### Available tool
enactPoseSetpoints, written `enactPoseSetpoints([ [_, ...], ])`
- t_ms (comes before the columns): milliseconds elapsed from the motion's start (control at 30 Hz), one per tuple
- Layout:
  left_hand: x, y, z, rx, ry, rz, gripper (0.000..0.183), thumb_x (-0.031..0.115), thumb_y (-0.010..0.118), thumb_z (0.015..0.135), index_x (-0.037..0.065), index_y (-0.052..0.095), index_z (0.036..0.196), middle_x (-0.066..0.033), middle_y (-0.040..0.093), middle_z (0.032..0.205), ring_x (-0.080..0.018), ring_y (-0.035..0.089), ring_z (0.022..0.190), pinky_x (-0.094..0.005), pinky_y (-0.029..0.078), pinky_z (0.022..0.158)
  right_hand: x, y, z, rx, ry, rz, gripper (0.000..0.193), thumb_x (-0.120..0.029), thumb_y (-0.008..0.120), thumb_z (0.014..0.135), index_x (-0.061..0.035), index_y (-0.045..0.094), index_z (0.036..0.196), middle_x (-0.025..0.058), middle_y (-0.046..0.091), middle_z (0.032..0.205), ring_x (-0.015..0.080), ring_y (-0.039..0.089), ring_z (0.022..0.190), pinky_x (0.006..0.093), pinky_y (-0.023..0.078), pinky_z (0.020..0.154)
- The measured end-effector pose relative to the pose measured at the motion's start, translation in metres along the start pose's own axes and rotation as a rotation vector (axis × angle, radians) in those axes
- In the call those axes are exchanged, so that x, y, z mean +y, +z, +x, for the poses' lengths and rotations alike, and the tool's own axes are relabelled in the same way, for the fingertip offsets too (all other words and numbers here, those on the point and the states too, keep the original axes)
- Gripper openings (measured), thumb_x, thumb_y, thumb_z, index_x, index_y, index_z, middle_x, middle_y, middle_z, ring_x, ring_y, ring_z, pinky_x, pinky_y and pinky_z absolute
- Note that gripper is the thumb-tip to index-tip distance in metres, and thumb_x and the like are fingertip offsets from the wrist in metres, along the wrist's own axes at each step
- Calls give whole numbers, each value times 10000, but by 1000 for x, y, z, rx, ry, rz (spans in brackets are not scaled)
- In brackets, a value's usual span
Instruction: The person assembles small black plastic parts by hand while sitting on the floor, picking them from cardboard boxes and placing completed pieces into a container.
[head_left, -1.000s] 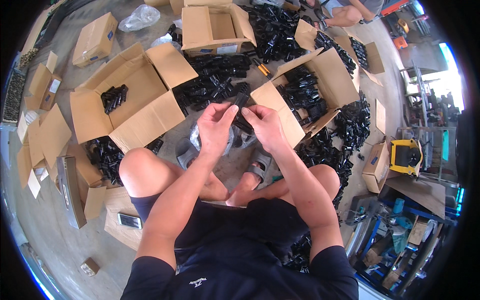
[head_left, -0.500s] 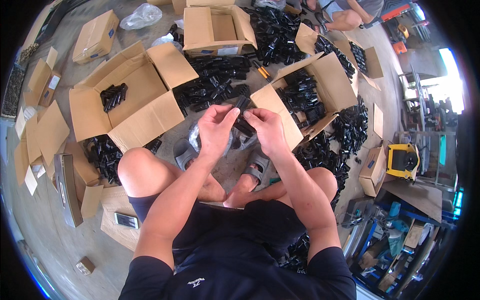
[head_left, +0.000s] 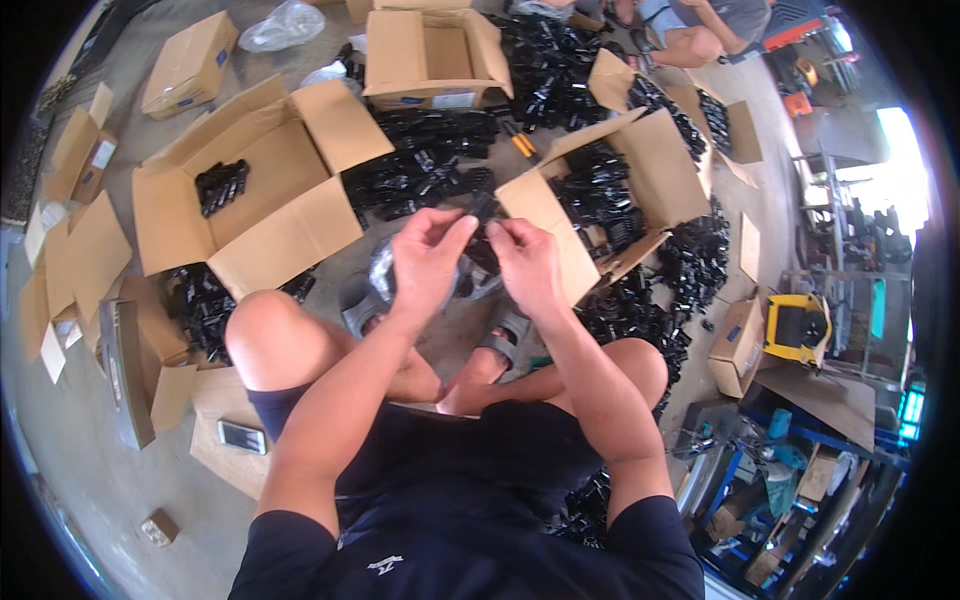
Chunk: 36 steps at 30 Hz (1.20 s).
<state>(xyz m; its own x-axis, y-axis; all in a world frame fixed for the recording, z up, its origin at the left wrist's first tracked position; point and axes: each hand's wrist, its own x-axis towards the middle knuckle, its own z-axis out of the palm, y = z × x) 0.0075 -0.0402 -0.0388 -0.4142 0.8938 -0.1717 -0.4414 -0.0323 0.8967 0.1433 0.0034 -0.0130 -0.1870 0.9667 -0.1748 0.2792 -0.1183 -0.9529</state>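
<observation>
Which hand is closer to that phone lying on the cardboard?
Left: the left hand is ahead and to the right of the phone; the right hand is farther right.

The black part (head_left: 483,206) at the left hand (head_left: 430,258) is blurred and partly hidden by the fingers; whether the right hand (head_left: 526,262) also grips it cannot be told. The left hand and forearm cover some of the clear bag (head_left: 384,270) and left sandal (head_left: 357,300). Near right, the shirt (head_left: 470,530) hides part of a black pile (head_left: 588,500); the near edge cuts the shirt off. The far edge crops another person (head_left: 700,40). The phone (head_left: 242,437) screen is too small to read.
</observation>
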Motion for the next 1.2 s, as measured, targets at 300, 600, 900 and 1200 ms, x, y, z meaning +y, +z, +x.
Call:
enactPoseSetpoints([
  [300,7,1,-2,-8,-20,-13,134,66,735,929,-5,693,1034,-14,706,889,-37,605,772,-197,489,712,-9,-6,3,-37,-134,-137,199,-134,714,927,52,698,860,66,620,829,108,576,703,274,464,611],
  [600,5,4,-1,6,-22,-22,133,60,746,914,-19,687,1004,-52,728,914,-65,643,807,-220,519,750,-11,-13,4,-91,33,-55,169,-124,731,903,43,713,881,82,642,871,120,616,722,279,485,624],
  [900,7,3,-2,-12,-33,-36,142,69,734,931,-8,692,1043,-36,718,918,-56,628,800,-213,511,739,-8,-12,3,-75,-96,-130,169,-116,726,909,48,695,890,88,631,885,144,625,774,280,496,672],
  [1200,6,2,-4,-12,-49,-20,120,43,736,918,-24,676,998,-67,735,934,-74,661,832,-227,533,771,-14,-17,2,-106,-96,-185,163,-106,726,904,53,697,917,111,629,956,168,638,816,296,516,733],
])
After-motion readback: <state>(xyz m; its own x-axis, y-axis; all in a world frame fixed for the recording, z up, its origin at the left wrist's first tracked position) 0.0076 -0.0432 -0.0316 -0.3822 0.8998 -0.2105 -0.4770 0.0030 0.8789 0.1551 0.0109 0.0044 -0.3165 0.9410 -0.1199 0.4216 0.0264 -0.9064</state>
